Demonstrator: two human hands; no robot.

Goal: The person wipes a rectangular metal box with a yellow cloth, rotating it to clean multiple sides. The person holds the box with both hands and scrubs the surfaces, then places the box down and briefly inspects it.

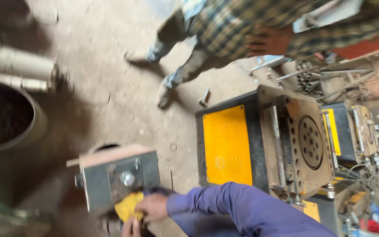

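- Hands low in the head view: right hand (153,207), out of a purple sleeve (242,210), curled on a yellow cloth (128,206) and pressing it against the lower front of a small grey metal machine (117,177).
- Left hand (130,227) just below, mostly cut off by the frame edge, touching the same cloth; grip not clear, cannot tell whether closed or spread.
- Yellow cloth bunched between both hands and the machine's face, just under a round silver bolt (127,178).
- Judged step: wiping or padding the machine's front, mid-stroke.
- Next move, as a judgement: calls for firm pressure and a steady hold on the cloth, keeping fingers off protruding hardware.
- Nearby: yellow-and-black bending machine (264,149) to the right, dark drum (5,116) to the left, another person in a plaid shirt (242,26) on the dusty floor (110,87), well apart.
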